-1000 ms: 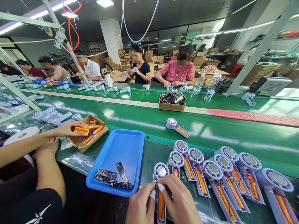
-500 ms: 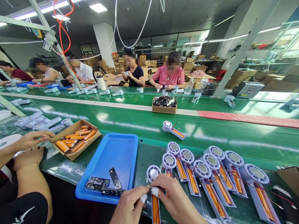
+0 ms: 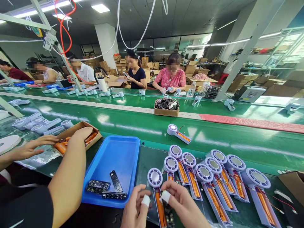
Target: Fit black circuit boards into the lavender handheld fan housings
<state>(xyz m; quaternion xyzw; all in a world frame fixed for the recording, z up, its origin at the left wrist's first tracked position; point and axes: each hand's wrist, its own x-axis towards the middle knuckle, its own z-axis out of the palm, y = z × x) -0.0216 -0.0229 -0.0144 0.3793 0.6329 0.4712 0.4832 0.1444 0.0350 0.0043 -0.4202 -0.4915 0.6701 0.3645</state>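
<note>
In front of me lies a lavender handheld fan (image 3: 155, 178) with its handle uncovered, showing an orange battery cell (image 3: 158, 202) inside. My right hand (image 3: 181, 204), thumb wrapped in white tape, pinches a black circuit board (image 3: 169, 216) over the right side of that handle. On the other side, my left hand (image 3: 137, 205) also has a taped thumb; its fingers are loosely bent and apart, with nothing visible in them. A blue tray (image 3: 111, 145) to the left contains several black circuit boards (image 3: 116, 181).
Several similar fans (image 3: 204, 173) lie in rows on the right. At left, a co-worker's arm (image 3: 68, 177) reaches into a cardboard box (image 3: 97, 139) of orange cells. Another fan (image 3: 172, 129) rests on the green conveyor (image 3: 133, 126); beyond stands a box of boards (image 3: 166, 111).
My hands have drawn apart, and a circuit board now shows in my right hand. The co-worker's arm at left has moved forward into the box of cells.
</note>
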